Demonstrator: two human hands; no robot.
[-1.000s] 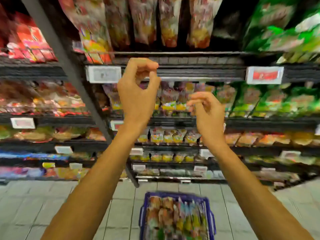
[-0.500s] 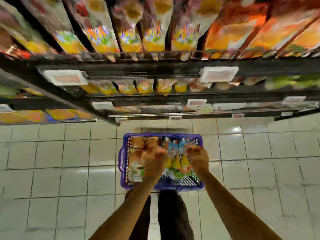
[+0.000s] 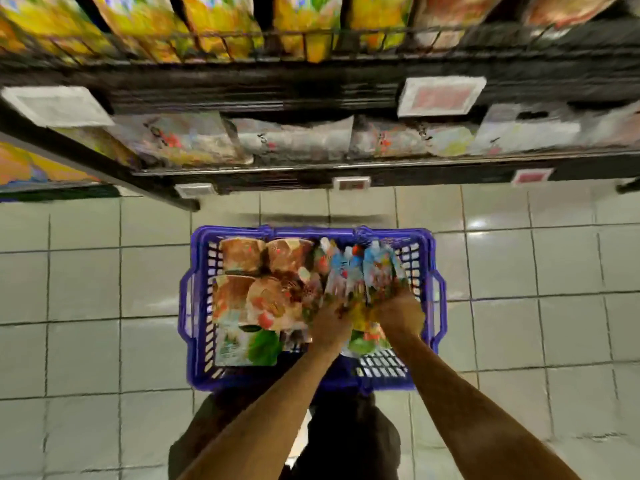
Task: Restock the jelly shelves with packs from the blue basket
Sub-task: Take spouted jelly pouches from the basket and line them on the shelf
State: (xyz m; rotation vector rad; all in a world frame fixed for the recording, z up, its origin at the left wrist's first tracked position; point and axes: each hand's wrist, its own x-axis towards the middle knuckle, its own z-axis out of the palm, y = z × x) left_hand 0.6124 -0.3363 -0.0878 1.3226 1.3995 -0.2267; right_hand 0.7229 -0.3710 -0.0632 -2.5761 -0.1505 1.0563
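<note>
Pale floor tiles (image 3: 86,282) hold the blue basket (image 3: 304,232). In its right side the left hand (image 3: 330,325) and right hand (image 3: 400,313) curl round one bunch of packs (image 3: 360,271), standing tall between them, tops toward the shelves (image 3: 311,174)

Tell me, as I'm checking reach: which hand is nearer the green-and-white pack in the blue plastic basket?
Left. The left hand sits just right of the green-and-white pack; the right hand is farther right, near the blue plastic basket's right wall.
</note>
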